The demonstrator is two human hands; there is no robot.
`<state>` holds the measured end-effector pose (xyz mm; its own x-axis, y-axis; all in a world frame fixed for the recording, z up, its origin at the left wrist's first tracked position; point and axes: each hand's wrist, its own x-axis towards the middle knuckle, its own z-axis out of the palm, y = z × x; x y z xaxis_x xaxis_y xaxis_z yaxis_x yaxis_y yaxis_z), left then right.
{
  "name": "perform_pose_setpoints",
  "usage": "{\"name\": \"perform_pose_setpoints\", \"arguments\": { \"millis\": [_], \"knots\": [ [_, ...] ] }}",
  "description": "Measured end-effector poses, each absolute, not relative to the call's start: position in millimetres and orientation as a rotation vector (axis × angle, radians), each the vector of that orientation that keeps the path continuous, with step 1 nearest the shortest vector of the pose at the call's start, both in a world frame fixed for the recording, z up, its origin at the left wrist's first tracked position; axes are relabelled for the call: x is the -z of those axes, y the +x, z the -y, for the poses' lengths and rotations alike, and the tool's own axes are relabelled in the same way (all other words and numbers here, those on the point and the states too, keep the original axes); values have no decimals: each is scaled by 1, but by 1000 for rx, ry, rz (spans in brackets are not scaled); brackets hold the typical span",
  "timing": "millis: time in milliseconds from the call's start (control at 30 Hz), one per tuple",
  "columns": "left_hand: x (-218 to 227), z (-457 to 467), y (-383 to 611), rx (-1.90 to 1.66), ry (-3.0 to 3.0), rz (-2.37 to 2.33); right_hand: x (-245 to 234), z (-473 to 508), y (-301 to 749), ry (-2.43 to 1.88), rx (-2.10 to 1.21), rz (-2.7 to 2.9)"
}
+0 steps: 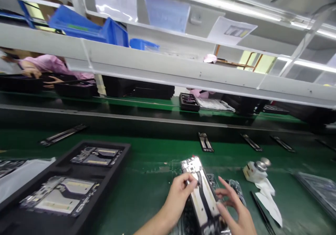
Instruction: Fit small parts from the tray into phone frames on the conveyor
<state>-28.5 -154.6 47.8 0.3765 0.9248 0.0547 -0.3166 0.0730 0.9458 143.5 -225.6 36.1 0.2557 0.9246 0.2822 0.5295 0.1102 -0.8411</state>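
Observation:
A silvery phone frame (201,189) with a black strip down its middle is held tilted above the green mat, low in the head view. My left hand (180,194) pinches its left edge near the top. Along the lower right edge sits my right hand (235,207), fingers curled around the frame, index finger raised. More similar parts (237,187) lie under and behind the frame.
A black tray (115,165) with phone frames in its pockets sits at left. A small white dispenser bottle (256,170) and a white cloth (269,196) lie at right. Black strips (205,142) rest along the conveyor. People in pink sleeves (52,65) work across the line.

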Motion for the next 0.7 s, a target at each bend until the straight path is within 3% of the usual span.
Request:
{"name": "perform_pose_setpoints", "arguments": {
  "millis": [100, 200, 433, 700],
  "knots": [
    [-47, 172, -23, -763, 1264, -622, -32, 236, 142, -1516, -912, 1058],
    [-51, 180, -23, -668, 1352, -580, -36, 236, 133, -1341, -1064, 800],
    [-61, 169, -36, -1191, 1595, -726, -46, 245, 116, -1128, -1273, 678],
    [-50, 171, -38, -1389, 1988, -708, -37, 252, 118, -1141, -1440, 771]
  ]
}}
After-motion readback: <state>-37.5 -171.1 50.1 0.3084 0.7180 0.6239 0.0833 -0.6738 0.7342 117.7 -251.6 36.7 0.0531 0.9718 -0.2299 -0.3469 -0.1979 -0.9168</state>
